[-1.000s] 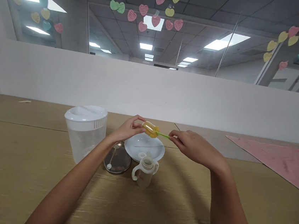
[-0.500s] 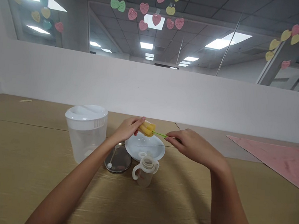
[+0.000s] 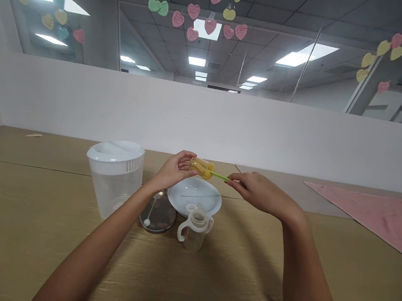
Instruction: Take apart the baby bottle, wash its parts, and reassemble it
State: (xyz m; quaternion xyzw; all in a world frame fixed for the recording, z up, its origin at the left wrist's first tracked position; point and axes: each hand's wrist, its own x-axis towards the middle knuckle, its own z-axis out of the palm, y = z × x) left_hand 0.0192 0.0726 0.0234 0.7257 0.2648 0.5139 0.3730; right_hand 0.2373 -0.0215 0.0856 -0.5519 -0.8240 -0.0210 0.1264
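Note:
My left hand (image 3: 176,171) is closed around a small clear cup (image 3: 194,164), tilted on its side above the white bowl (image 3: 196,191). Inside the cup's mouth sits the yellow sponge head of a bottle brush (image 3: 206,171), partly sticking out on the right. Its thin green handle is pinched between the thumb and fingers of my right hand (image 3: 249,186). Below, in front of the bowl, a clear bottle with white side handles (image 3: 196,231) stands upright without a lid. A dark round metal tray (image 3: 165,218) lies left of it, with a small white straw-like piece (image 3: 148,221) on it.
To the left stands a tall translucent bucket (image 3: 113,179) with a white top. A pink cloth (image 3: 377,214) lies at the right on the brown tabletop (image 3: 34,229). Behind runs a low white wall (image 3: 197,121) with glass above.
The cup has turned and risen slightly in my left hand, whose fingers have shifted around it. My right hand has moved a little to the right, and the sponge sticks out further.

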